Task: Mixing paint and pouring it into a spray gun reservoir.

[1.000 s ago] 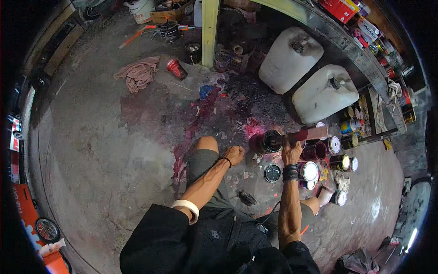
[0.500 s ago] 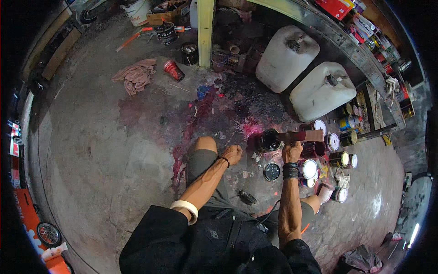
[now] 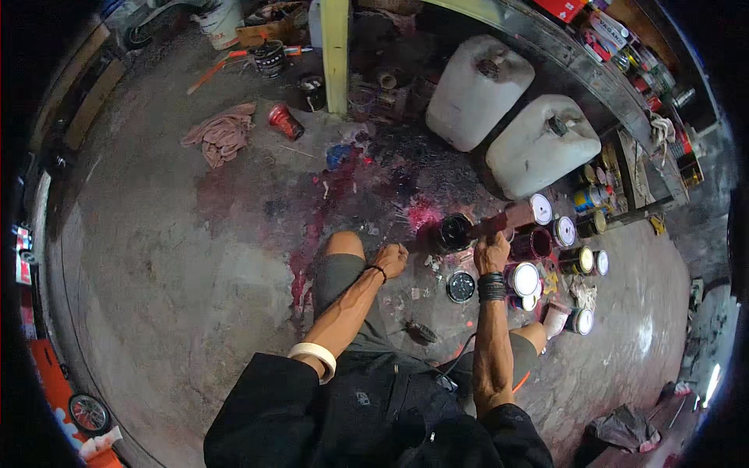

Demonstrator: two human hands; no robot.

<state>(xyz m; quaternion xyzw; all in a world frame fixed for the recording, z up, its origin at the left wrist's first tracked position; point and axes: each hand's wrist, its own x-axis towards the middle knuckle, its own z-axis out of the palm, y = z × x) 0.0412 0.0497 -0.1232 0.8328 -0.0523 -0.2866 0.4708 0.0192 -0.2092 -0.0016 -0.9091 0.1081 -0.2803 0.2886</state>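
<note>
My right hand [image 3: 491,254] is closed round a flat, paint-stained stick [image 3: 521,217], slightly blurred. The stick's dark left end reaches over the rim of an open can [image 3: 455,233] of dark paint. My left hand [image 3: 391,260] is curled into a loose fist beside my left knee, with nothing seen sticking out of it. A dark round lid [image 3: 460,287] lies on the floor between my hands, nearer the right one. Just right of the right hand stands an open can [image 3: 532,243] with dark red inside.
Several lidded paint cans [image 3: 522,278] crowd the right side. Two white jerrycans [image 3: 480,93] stand behind, near a yellow post [image 3: 335,58]. A pink rag [image 3: 221,135] and a red cup [image 3: 285,122] lie at far left. A black brush-like object [image 3: 421,333] lies near my lap.
The stick in my right hand has tilted, its right end rising and turning away from me. My left hand stays curled in about the same place. The whole view has shifted slightly.
</note>
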